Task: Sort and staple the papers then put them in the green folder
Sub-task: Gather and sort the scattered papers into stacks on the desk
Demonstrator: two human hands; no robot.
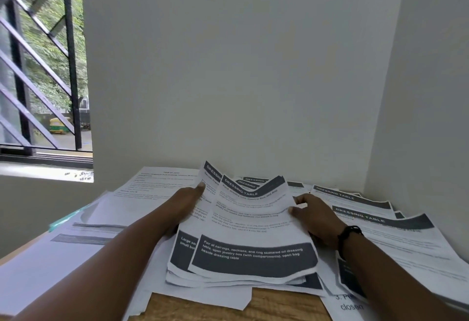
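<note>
A stack of printed sheets headed "DRESSING TABLE" (248, 229) is bowed upward in the middle of the table, held from both sides. My left hand (186, 200) grips its left edge, thumb on top. My right hand (316, 215) pinches its right edge; a black band circles that wrist. More "DRESSING TABLE" sheets (380, 221) lie fanned out to the right and behind. A thin green edge, seemingly the green folder (67, 217), pokes out from under papers at the left. No stapler is visible.
Plain text sheets (162, 183) and other loose papers (50, 257) cover the left of the wooden table (203, 308). White walls close the corner behind and to the right. A barred window (40, 66) is at the left.
</note>
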